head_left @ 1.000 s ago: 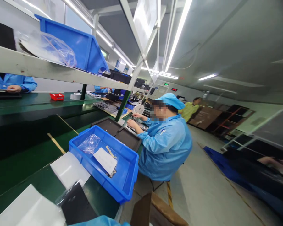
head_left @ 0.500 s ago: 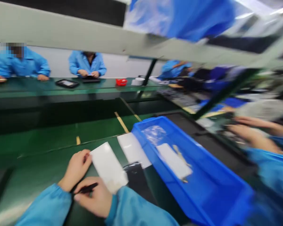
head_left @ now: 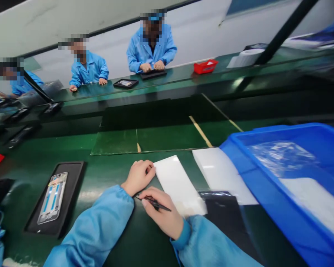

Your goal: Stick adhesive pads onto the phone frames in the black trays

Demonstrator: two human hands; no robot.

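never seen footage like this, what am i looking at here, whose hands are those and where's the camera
There is no machine here: these are a person's two bare hands, filmed by a camera worn on their head, looking forward and down. That is why blue sleeves come in from the bottom. The left hand, fingers curled, rests against the edge of a white sheet lying on the green table. The right hand has a thin black tool in its grip, like a pen, close beside the same sheet. To the right lie a second white sheet, a black pouch and a blue bin. To the left, a black tray holds a phone part. Across the table, other people in blue coats are at work.
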